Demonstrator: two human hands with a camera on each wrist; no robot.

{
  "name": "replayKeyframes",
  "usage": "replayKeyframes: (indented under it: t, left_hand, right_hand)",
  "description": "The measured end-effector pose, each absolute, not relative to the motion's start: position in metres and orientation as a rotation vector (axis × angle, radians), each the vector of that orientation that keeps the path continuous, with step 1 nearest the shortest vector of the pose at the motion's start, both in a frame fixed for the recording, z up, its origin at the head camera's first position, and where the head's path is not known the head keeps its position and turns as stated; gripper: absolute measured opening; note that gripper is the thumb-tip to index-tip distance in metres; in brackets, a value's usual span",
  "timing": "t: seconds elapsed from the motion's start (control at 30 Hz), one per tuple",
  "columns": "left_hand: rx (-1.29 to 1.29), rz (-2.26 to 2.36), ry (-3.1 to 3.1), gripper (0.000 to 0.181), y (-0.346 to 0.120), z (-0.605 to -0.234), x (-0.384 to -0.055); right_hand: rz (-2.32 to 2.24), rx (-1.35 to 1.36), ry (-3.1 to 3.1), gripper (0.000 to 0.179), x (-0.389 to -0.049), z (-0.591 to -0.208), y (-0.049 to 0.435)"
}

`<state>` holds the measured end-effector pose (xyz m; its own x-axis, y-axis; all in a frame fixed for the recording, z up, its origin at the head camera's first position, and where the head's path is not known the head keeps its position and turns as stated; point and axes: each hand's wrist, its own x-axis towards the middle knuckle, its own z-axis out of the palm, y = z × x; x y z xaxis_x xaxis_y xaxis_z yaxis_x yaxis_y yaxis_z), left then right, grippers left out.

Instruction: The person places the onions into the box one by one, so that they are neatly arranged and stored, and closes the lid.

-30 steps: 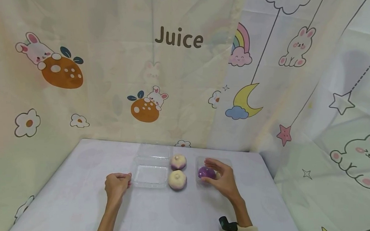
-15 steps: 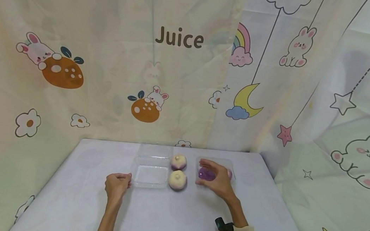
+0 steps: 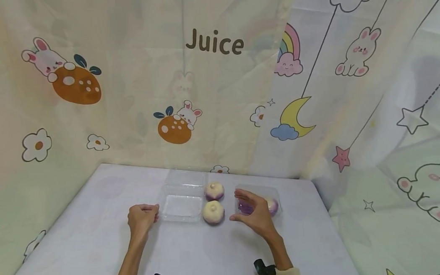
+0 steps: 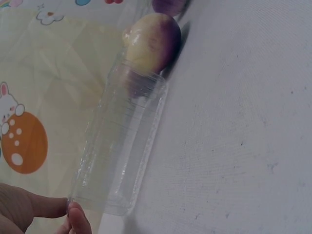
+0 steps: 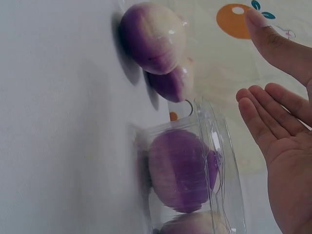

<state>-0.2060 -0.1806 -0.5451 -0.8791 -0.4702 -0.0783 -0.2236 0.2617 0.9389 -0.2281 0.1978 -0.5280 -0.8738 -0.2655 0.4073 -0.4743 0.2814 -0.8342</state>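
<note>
My left hand point(image 3: 142, 220) pinches the near left rim of a clear plastic clamshell box point(image 3: 181, 207) between thumb and fingertips. The box stands with its lid point(image 3: 186, 177) folded back, and its base shows nothing inside. Right of it sit two round turnips point(image 3: 213, 212), cream on top and purple below, one behind the other. My right hand point(image 3: 258, 215) hovers over a second clear box point(image 4: 168, 5), thumb and fingers spread apart and holding nothing. Through that box's wall in the right wrist view show a purple turnip point(image 5: 180, 170) and part of a paler one point(image 5: 195, 225).
The boxes stand on a white-covered table point(image 3: 197, 256), toward its back edge. Printed curtains point(image 3: 125, 76) hang close behind it and along the right side. A black camera mount sits on each wrist, including the right mount point(image 3: 264, 268).
My right hand has shifted left and opened wider over the right box, uncovering the paler turnip at its right end. My left hand keeps its pinch on the left box.
</note>
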Motion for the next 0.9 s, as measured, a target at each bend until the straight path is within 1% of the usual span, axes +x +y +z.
replayKeyframes:
  t: [0.37, 0.9]
  left_hand:
    - [0.659, -1.660, -2.311, 0.025, -0.181, -0.546, -0.205]
    - [0.649, -1.679, -2.295, 0.027, -0.181, -0.547, -0.205]
  right_hand:
    - [1.579, 0.735, -2.309, 0.087, -0.231, -0.534, 0.185]
    - [1.524, 0.706, -2.361, 0.091, -0.227, -0.535, 0.168]
